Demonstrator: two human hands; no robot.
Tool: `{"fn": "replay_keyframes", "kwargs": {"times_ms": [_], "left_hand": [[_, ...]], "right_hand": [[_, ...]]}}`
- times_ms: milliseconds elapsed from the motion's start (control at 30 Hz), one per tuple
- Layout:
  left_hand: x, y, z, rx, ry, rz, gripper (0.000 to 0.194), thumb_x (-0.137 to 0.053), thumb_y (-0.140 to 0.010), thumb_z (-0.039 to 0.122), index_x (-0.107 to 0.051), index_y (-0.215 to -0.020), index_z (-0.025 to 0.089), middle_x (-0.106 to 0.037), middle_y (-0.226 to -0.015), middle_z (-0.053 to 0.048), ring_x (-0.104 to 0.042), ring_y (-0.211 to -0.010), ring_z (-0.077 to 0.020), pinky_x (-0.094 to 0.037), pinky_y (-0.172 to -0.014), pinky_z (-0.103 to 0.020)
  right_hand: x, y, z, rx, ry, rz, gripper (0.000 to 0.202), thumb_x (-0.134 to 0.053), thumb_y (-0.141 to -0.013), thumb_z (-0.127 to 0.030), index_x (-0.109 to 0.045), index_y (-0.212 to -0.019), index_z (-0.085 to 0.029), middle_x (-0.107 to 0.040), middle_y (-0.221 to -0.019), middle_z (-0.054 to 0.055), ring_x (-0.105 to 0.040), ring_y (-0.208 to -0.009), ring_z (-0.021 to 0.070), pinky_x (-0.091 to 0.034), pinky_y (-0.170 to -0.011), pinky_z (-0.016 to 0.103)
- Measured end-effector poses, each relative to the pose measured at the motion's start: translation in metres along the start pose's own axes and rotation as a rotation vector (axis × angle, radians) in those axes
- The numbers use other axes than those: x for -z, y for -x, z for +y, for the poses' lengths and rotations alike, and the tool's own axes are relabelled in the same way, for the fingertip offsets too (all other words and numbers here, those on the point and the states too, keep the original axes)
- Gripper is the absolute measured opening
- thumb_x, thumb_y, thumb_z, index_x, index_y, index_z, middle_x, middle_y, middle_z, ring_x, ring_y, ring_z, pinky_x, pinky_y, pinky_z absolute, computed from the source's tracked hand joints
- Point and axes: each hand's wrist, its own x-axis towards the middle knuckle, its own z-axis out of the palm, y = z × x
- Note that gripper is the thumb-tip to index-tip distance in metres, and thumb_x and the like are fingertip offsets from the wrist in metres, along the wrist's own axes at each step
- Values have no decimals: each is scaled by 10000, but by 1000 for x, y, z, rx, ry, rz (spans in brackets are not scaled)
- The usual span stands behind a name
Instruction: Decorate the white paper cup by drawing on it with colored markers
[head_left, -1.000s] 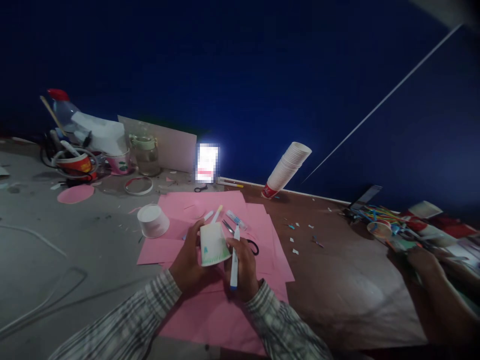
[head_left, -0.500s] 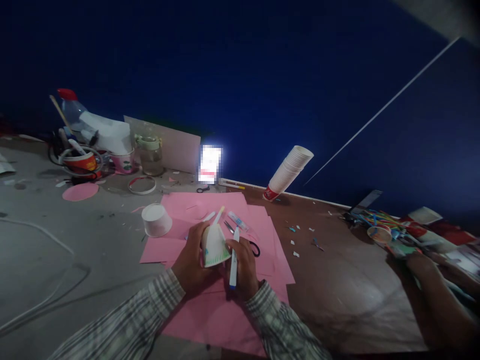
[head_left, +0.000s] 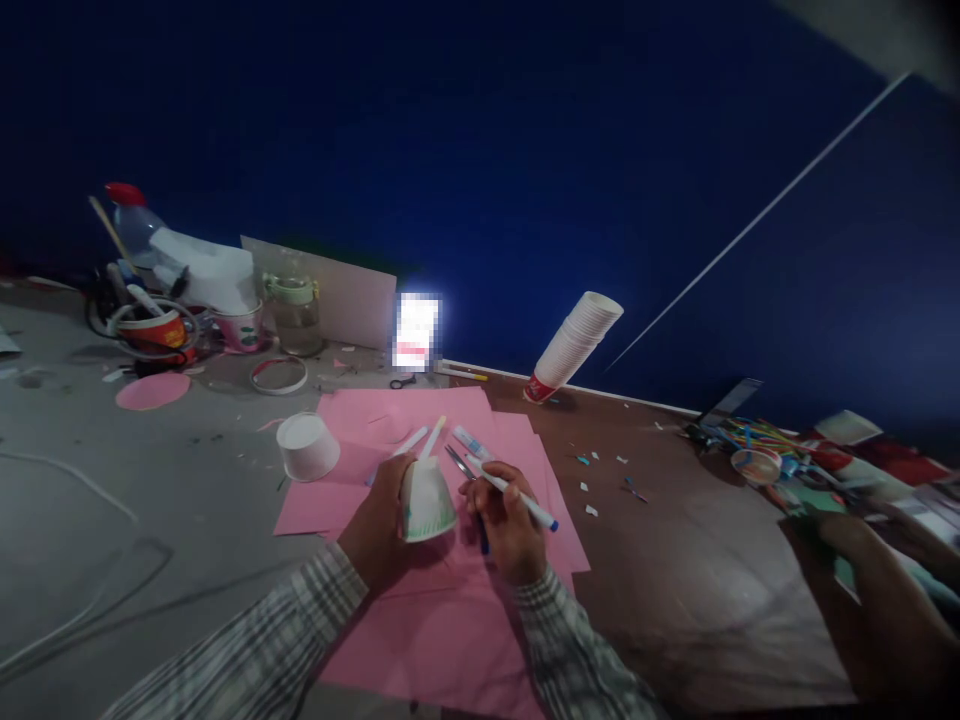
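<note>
My left hand is wrapped round a white paper cup with green strokes along its wide rim, which faces down toward me. My right hand grips a white marker with a blue end pointing right, just beside the cup. Pink paper sheets lie beneath both hands. Scissors rest on the paper, partly hidden by my right hand, near a clear blue-labelled tube. Another marker lies behind the cup.
A white cup sits upside down at left. Behind are a glass jar, a lit screen and a leaning stack of paper cups. Another person's arm is at far right, near craft items.
My right hand has shifted right, away from the cup, and its marker has swung from upright to slanting right. The cup in my left hand has turned slightly.
</note>
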Motion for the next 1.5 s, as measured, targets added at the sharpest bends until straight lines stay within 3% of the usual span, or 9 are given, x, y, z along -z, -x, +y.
{"fn": "replay_keyframes", "kwargs": {"times_ms": [133,333,467,667,1067,1333,1500], "left_hand": [[-2,2,-8,-33,4,-6,718,-787,-834,393,-452,-1456,259,-655,-1288,-143,-698,-1112,-339,-630,-964,-555],[-4,2,-10,-121,-17,16,780,-822,-783,421,-464,-1447,220,-679,-1248,-142,-715,-1095,-356,-631,-954,-566],[-4,2,-11,-229,-117,22,719,-774,-852,348,-442,-1470,191,-668,-1269,-172,-710,-1131,-358,-608,-1012,-586],[-3,0,-10,-291,-165,45,738,-782,-861,382,-437,-1483,183,-670,-1259,-172,-724,-1124,-364,-629,-979,-582],[-5,1,-12,-264,-116,36,702,-779,-876,352,-456,-1472,171,-657,-1275,-186,-701,-1166,-349,-607,-1035,-577],[-3,1,-11,-256,-156,1,738,-780,-856,358,-440,-1471,130,-660,-1265,-213,-696,-1158,-367,-602,-1040,-578],[-3,0,-10,-247,-167,2,719,-786,-862,386,-457,-1456,149,-665,-1235,-180,-697,-1129,-345,-612,-1024,-555]], "right_hand": [[-6,-4,-5,-96,-144,41,496,-631,-929,-750,-760,-969,-272,-553,-594,-43,-563,-539,168,-614,-668,418],[-7,4,-4,-115,-33,79,472,-718,-902,-668,-744,-752,-221,-453,-543,-59,-430,-470,116,-444,-466,262],[-6,9,-1,-86,88,51,468,-706,-925,-638,-782,-775,-201,-489,-548,-54,-417,-450,103,-459,-489,277],[-8,10,-2,-51,165,49,497,-670,-940,-647,-782,-769,-194,-596,-595,-9,-431,-461,109,-479,-500,288],[-8,9,-5,-36,216,-22,471,-639,-980,-589,-784,-776,-190,-707,-719,61,-525,-546,138,-454,-491,279],[-6,11,2,-75,206,-4,478,-646,-971,-604,-771,-779,-185,-703,-727,60,-509,-533,132,-450,-485,275],[-6,10,1,-94,172,8,483,-665,-957,-616,-776,-778,-181,-666,-681,37,-474,-521,119,-409,-475,256]]}}
